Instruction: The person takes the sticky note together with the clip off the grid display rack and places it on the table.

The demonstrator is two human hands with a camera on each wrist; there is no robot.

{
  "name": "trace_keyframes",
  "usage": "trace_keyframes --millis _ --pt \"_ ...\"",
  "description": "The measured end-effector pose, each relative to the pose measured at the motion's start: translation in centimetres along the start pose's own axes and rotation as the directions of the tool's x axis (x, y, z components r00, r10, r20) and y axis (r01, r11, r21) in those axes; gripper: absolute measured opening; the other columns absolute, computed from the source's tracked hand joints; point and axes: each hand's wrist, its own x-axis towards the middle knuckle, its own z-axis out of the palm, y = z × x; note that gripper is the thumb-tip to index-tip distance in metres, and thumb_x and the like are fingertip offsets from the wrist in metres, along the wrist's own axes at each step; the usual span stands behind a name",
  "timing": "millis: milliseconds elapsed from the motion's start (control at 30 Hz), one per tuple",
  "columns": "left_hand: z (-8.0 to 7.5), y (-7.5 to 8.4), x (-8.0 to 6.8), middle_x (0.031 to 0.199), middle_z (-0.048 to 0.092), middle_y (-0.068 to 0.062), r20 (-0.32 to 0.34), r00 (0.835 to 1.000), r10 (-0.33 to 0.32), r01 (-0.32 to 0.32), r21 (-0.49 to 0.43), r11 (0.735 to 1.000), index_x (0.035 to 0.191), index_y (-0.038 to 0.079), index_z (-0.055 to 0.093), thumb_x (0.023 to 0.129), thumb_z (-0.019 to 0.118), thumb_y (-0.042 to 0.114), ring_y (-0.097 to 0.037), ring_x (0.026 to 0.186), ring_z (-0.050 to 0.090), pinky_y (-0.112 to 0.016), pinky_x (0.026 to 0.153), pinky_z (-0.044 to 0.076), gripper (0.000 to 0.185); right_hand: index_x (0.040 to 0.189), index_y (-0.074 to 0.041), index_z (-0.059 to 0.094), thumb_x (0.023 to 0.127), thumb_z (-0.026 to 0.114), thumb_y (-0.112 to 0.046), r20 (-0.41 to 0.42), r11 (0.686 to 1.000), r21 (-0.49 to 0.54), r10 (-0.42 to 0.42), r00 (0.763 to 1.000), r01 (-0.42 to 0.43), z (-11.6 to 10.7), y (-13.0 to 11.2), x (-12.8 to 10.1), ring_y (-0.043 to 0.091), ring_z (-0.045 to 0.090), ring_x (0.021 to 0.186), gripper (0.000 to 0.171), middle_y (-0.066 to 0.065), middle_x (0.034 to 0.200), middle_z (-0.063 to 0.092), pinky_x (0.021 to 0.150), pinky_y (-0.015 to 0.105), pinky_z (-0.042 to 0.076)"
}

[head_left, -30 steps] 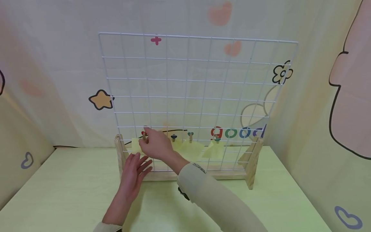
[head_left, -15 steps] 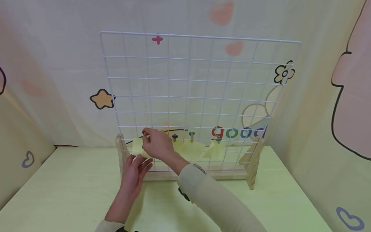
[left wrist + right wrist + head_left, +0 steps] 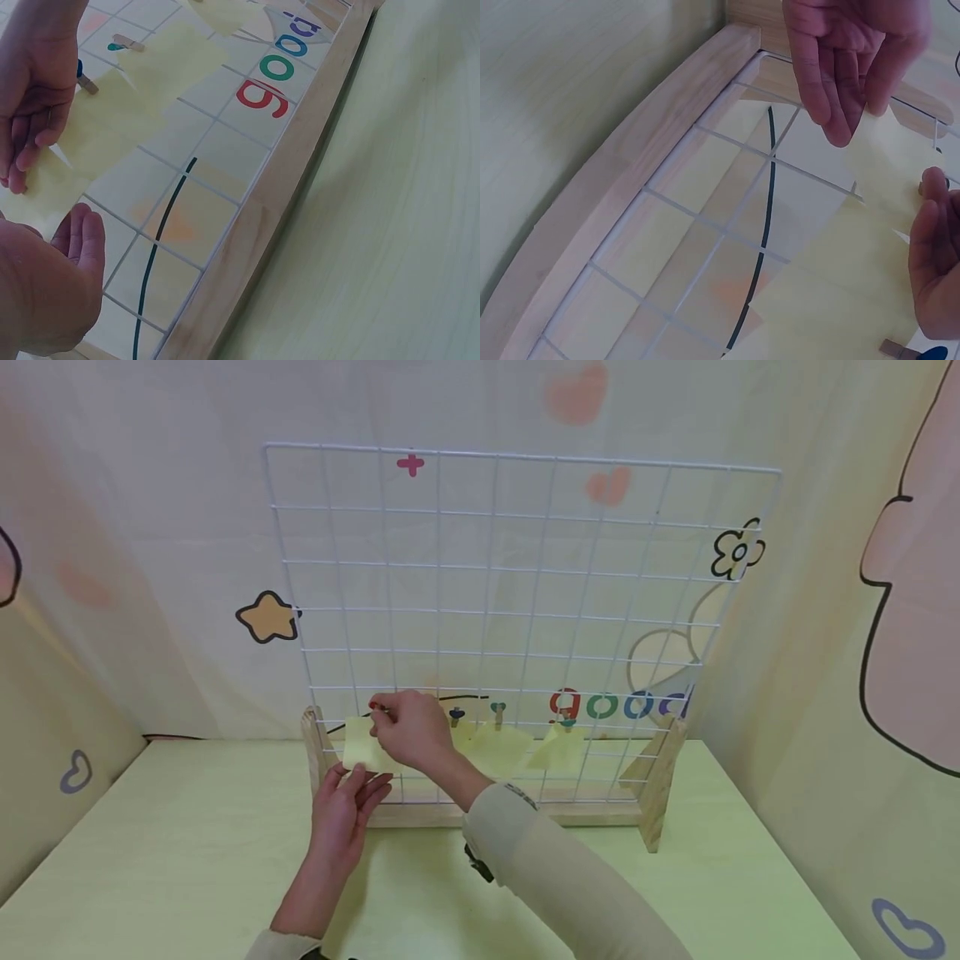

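A white wire grid (image 3: 517, 610) stands upright in a wooden stand (image 3: 656, 777) on the pale green table (image 3: 187, 843). Several yellow notes hang on its lowest rows from small wooden clips. My right hand (image 3: 408, 731) pinches the red-topped clip (image 3: 375, 706) at the top of the leftmost note (image 3: 358, 747). My left hand (image 3: 348, 802) reaches up from below, and its thumb and fingers pinch that note's lower corner (image 3: 866, 120). In the left wrist view the right hand (image 3: 34, 82) covers the upper part of the note (image 3: 97, 127).
Two more yellow notes (image 3: 498, 747) (image 3: 558, 747) hang to the right under blue and teal clips (image 3: 84, 79) (image 3: 127, 43). The stand's wooden base rail (image 3: 285, 187) runs along the grid's foot. Patterned cloth walls close in behind and on both sides.
My left hand has risen from near the stand's base to the leftmost note's lower edge and its fingers have drawn together. My right hand stays at the red clip.
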Motion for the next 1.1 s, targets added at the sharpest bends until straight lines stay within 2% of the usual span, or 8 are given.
trace_keyframes --millis 200,467,833,1100 --pt "-0.2 0.0 0.0 0.089 0.065 0.001 -0.004 1.0 0.0 0.0 0.01 1.0 0.113 0.009 0.041 0.104 0.04 0.014 -0.012 0.087 0.07 -0.027 0.085 0.054 0.01 0.118 -0.011 0.07 0.096 0.058 -0.017 -0.005 0.993 0.108 0.038 0.999 -0.038 0.0 0.1 -0.1 0.003 0.058 0.049 0.025 -0.004 0.078 0.073 0.046 0.018 0.044" --pt "-0.6 0.1 -0.2 0.09 0.066 0.0 -0.018 1.0 0.009 -0.008 0.036 0.999 0.114 0.009 0.041 0.104 0.042 0.015 -0.012 0.086 0.07 -0.029 0.085 0.055 0.012 0.116 -0.013 0.071 0.096 0.059 -0.019 -0.031 0.984 0.174 0.045 0.999 -0.039 -0.2 0.0 -0.2 0.007 0.05 0.044 0.024 -0.002 0.079 0.074 0.037 0.017 0.027" --pt "-0.8 1.1 -1.1 0.089 0.07 0.003 0.001 0.999 0.037 -0.037 0.106 0.994 0.114 0.008 0.041 0.103 0.044 0.016 -0.012 0.085 0.07 -0.029 0.084 0.055 0.013 0.113 -0.01 0.073 0.095 0.06 -0.015 -0.087 0.973 0.224 -0.035 0.996 0.054 -1.3 -0.5 -1.0 0.005 0.033 0.038 0.023 -0.002 0.077 0.074 0.037 0.016 0.02" --pt "-1.1 2.0 -2.0 0.087 0.071 0.003 0.027 0.999 0.04 -0.043 0.164 0.985 0.113 0.008 0.041 0.103 0.045 0.014 -0.012 0.083 0.07 -0.029 0.082 0.056 0.013 0.115 -0.007 0.071 0.095 0.06 -0.011 -0.092 0.933 0.343 -0.079 0.993 0.106 -3.1 -0.5 -2.3 0.008 0.037 0.039 0.024 0.001 0.077 0.073 0.038 0.018 0.025"
